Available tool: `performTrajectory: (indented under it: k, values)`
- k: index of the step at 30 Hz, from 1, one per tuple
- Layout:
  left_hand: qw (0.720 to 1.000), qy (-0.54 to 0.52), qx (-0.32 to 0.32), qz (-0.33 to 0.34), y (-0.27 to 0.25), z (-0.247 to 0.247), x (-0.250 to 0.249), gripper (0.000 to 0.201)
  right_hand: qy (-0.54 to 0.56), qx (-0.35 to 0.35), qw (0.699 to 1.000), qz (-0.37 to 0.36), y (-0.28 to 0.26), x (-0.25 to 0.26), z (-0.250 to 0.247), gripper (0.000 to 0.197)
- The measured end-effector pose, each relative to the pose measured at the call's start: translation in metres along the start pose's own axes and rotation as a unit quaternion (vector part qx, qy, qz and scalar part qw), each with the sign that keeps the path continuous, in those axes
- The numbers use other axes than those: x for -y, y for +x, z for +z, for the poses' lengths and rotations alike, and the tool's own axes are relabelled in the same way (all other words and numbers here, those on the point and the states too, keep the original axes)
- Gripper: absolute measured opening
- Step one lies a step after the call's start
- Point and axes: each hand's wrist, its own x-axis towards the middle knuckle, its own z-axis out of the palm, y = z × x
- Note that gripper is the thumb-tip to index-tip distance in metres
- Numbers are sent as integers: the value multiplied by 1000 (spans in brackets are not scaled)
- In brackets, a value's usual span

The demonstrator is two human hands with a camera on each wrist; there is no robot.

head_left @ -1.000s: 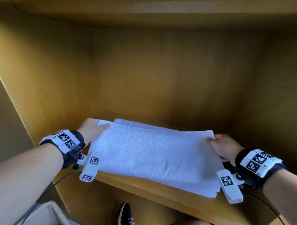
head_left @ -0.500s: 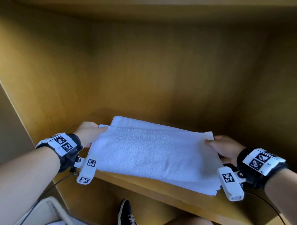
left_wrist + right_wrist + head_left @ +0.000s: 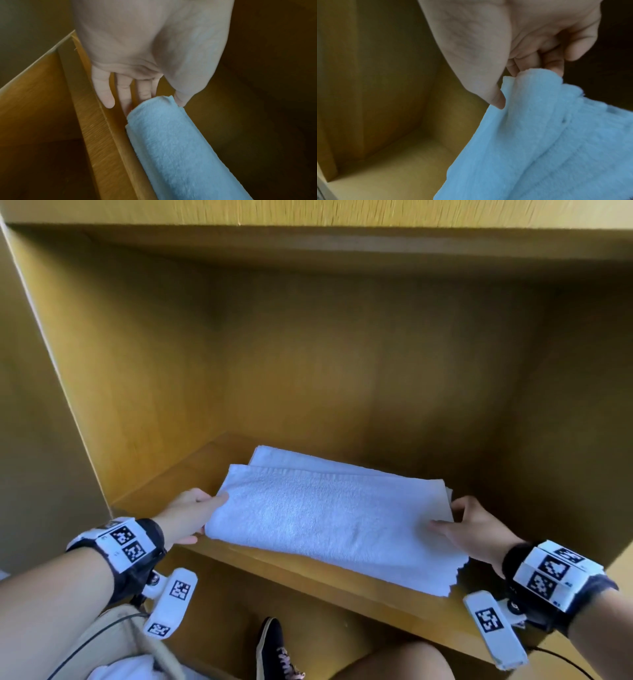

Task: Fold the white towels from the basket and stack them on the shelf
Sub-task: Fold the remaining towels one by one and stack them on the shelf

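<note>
Gripping both ends — left hand (image 3: 186,517) and right hand (image 3: 474,529) pinch the folded white towel (image 3: 329,522), thumbs on top, over the shelf (image 3: 376,594) — another towel (image 3: 291,458) beneath.

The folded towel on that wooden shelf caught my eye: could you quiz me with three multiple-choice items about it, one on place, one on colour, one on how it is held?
1. Where does the folded towel lie?
A. On the shelf board, on top of another towel
B. On the floor
C. Over the person's knee

2. What colour is the shelf?
A. Black
B. Yellow-brown wood
C. Red

3. How is the towel held?
A. By the left hand alone
B. By no hand
C. By both hands, one at each end

Answers:
1. A, a second towel's edge shows behind it.
2. B, all its panels look so.
3. C, the right hand pinches the other end.
</note>
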Motion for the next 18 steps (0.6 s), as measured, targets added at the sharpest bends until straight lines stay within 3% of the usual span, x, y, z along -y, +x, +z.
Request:
performTrajectory:
  k: [8, 13, 18]
  values:
    - [997, 28, -1, 71, -15, 5, 22, 67, -42, -16, 997, -70, -31, -14, 2, 87]
    - [984, 85, 14, 156, -25, 2, 34, 69, -121, -11, 984, -129, -46, -24, 4, 75]
    - [964, 177, -35, 194, -24, 9, 38, 47, -180, -46, 964, -189, -53, -29, 17, 59]
